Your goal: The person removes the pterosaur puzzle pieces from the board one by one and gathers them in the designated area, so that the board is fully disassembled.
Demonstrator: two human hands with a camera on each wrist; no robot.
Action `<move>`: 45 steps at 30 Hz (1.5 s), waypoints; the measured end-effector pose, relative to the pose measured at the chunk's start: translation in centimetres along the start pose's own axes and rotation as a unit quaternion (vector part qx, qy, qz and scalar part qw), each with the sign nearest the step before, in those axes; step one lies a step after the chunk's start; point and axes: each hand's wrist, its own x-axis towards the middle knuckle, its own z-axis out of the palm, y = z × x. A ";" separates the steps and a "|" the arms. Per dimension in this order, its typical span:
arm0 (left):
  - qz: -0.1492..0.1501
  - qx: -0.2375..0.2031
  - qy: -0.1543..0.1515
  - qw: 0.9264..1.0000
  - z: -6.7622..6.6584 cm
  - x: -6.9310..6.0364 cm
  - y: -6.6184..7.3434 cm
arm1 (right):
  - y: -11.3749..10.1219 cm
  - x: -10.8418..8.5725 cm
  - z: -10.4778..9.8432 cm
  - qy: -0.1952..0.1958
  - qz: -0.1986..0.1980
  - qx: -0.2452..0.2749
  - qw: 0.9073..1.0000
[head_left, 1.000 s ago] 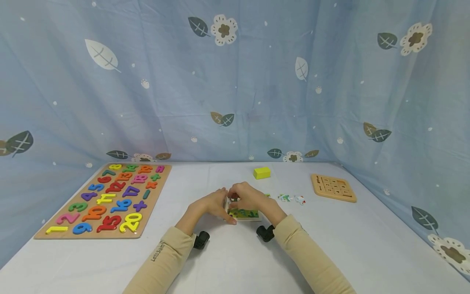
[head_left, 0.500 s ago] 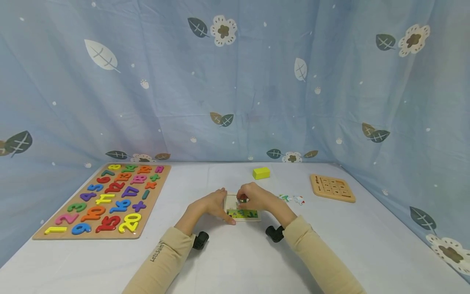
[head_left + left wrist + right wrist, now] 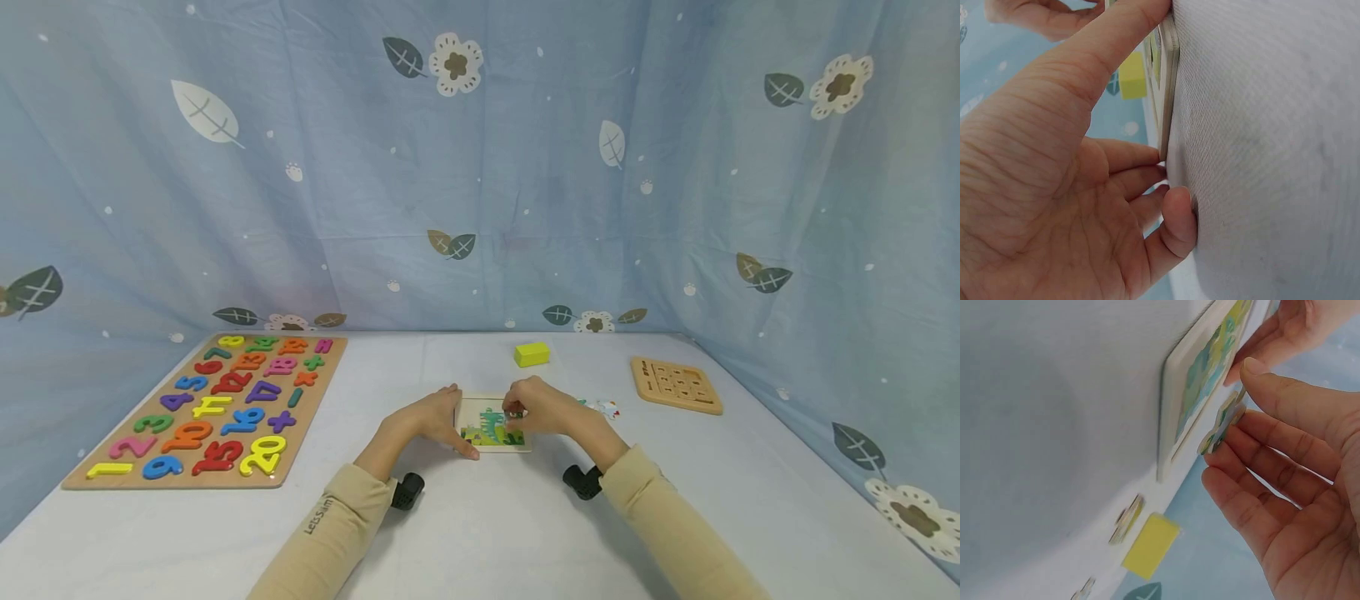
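Observation:
A small framed jigsaw puzzle [image 3: 472, 408] lies flat in front of me, a green dinosaur scene filling part of it and bare wood showing at its upper left. My left hand [image 3: 426, 417] rests against its left side. The fingers are extended, an index fingertip [image 3: 1155, 154] touches the frame's corner and the thumb lies at the near corner. Over the puzzle's right side, my right hand [image 3: 546, 407] pinches a puzzle piece [image 3: 1225, 424] between thumb and fingertips. In the right wrist view that piece is tilted and apart from the frame [image 3: 1167, 419].
Loose puzzle pieces [image 3: 606, 409] lie right of the frame. Behind it stands a yellow block [image 3: 532, 354]. A wooden number board [image 3: 258, 467] fills the left of the table, and a small number tray [image 3: 677, 385] sits far right. A blue curtain hangs behind.
My right hand has moved rightward across the puzzle, from its upper left to its right side, uncovering the dinosaur picture. The left hand has kept its place at the frame.

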 end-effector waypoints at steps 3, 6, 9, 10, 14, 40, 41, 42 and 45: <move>-0.002 0.004 -0.002 1.000 0.1 0.1 -0.2 | 0.4 -0.5 -0.1 0.003 -0.009 -0.001 1.000; -0.004 0.003 -0.001 1.000 0.1 0.0 -0.1 | 0.9 -1.0 -0.2 0.005 -0.019 -0.003 1.000; -0.002 0.005 0.003 1.000 0.2 -0.1 0.0 | 1.3 -1.4 -0.3 0.004 -0.025 -0.008 1.000; -0.001 0.004 0.005 1.000 0.2 -0.1 0.0 | 1.4 -1.6 -0.3 0.002 -0.023 -0.008 1.000; 0.000 -0.001 0.007 1.000 0.2 -0.1 -0.1 | 1.9 -2.3 -0.5 -0.006 -0.008 -0.009 1.000; 0.006 -0.008 0.006 1.000 0.2 -0.1 -0.2 | 4.0 -3.8 -0.2 -0.014 0.020 -0.003 1.000; 0.006 -0.009 0.006 1.000 0.2 -0.1 -0.2 | 4.0 -3.9 -0.2 -0.015 0.023 -0.003 1.000; 0.006 -0.008 0.006 1.000 0.2 -0.1 -0.2 | 4.0 -3.9 -0.2 -0.016 0.026 -0.002 1.000; 0.006 -0.011 0.007 1.000 0.2 -0.1 -0.1 | 4.0 -3.9 -0.2 -0.018 0.036 -0.001 0.999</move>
